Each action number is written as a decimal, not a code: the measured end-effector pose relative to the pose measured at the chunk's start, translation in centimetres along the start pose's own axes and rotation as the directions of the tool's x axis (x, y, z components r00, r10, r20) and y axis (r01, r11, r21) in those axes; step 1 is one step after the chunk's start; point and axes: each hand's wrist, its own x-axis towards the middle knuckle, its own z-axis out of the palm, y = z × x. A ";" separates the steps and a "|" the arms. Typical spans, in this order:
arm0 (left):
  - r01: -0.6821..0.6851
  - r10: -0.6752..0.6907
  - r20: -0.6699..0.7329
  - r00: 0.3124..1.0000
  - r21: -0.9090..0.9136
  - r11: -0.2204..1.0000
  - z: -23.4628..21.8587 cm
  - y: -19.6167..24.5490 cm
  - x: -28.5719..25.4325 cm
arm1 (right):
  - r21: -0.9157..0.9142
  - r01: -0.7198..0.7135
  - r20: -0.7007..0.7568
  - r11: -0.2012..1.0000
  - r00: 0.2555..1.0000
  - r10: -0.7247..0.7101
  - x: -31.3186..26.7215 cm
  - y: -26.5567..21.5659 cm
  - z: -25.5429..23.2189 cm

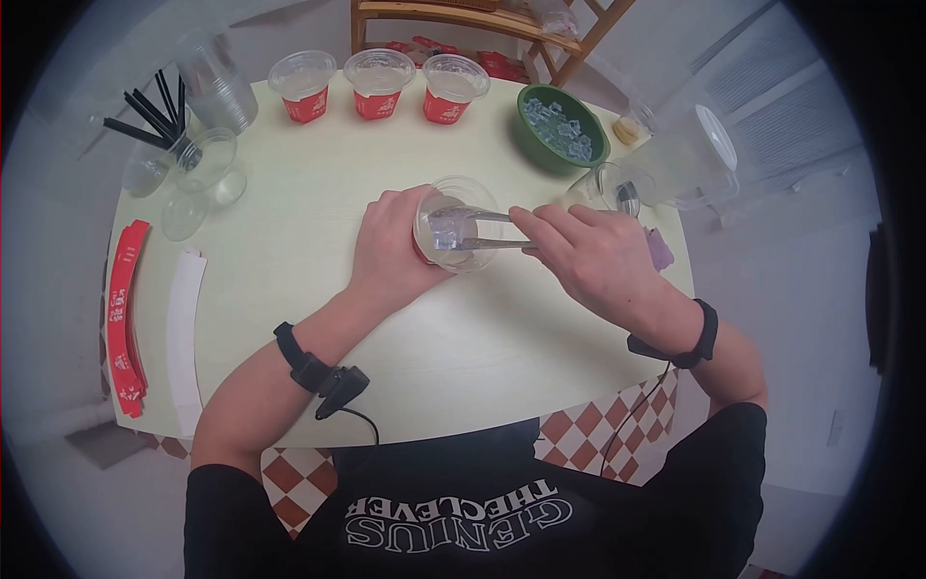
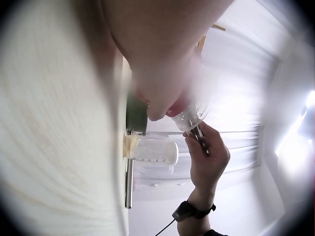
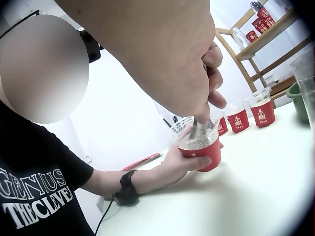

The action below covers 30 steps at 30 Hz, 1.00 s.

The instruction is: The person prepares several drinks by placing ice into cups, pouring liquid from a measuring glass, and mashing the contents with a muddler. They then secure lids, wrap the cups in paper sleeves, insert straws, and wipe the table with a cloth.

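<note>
A clear cup with a red sleeve (image 3: 209, 156) stands at the middle of the table, its rim facing up. My left hand (image 1: 397, 243) is wrapped round its side, thumb across the red sleeve in the right wrist view. My right hand (image 1: 588, 256) pinches metal tongs (image 1: 494, 244), whose tips reach inside the cup. Between the tips, in the head view, is clear ice (image 1: 449, 232). From the left wrist view, the right hand (image 2: 209, 157) holds the tongs above the cup's clear rim (image 2: 188, 119).
Three red-sleeved cups (image 1: 377, 104) line the back edge. A green bowl of ice (image 1: 526, 145) and a clear pitcher (image 1: 690, 159) stand at back right. Stacked clear cups (image 1: 220, 92), black straws (image 1: 145, 131), red sleeves (image 1: 121, 318) and a white strip (image 1: 183, 328) are at left.
</note>
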 end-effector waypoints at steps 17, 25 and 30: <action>0.021 -0.018 0.054 0.998 -0.056 0.998 -0.1 -0.1 -0.1 | 0.080 -0.067 -0.053 0.995 0.996 0.071 -0.5 0.1 -0.5; 0.057 -0.051 0.112 0.992 -0.049 0.997 -0.2 0.0 0.0 | 0.151 -0.102 0.086 0.983 0.992 0.089 -0.9 -0.3 -0.6; 0.073 -0.065 0.088 0.994 -0.090 0.993 -0.2 0.0 0.0 | 0.169 -0.136 0.060 0.976 0.990 0.128 -1.0 -0.3 -1.4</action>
